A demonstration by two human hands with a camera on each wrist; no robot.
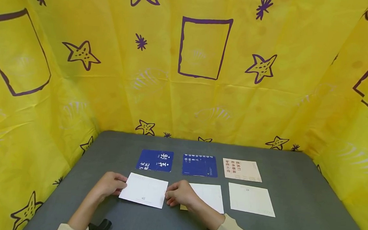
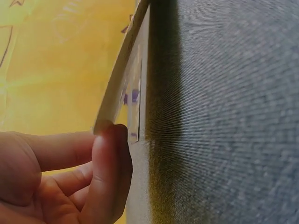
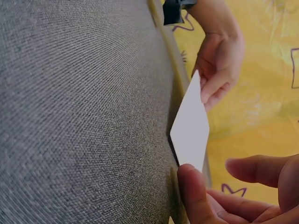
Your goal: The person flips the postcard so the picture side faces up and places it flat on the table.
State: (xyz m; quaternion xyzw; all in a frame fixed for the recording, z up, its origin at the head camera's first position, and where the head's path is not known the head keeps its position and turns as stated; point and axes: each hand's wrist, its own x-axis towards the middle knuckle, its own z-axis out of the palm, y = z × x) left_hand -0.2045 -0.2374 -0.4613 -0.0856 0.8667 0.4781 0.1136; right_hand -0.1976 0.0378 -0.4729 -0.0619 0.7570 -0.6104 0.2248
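Note:
A white postcard (image 1: 145,190) with a small dark print near its front edge lies level with the front row of cards. My left hand (image 1: 110,184) pinches its left edge between thumb and fingers. In the left wrist view, the postcard (image 2: 111,95) is tilted up off the grey surface. My right hand (image 1: 181,194) is at the right edge. In the right wrist view a fingertip (image 3: 190,179) touches the postcard's edge, while the thumb stands apart from it. Another white card (image 1: 208,194) is partly hidden behind the right hand.
In the back row are two blue cards with white lettering, one on the left (image 1: 155,160) and one in the middle (image 1: 199,166), and a cream card (image 1: 242,170). An off-white card (image 1: 251,200) lies front right. Yellow patterned cloth (image 1: 200,105) surrounds the grey table (image 1: 303,194).

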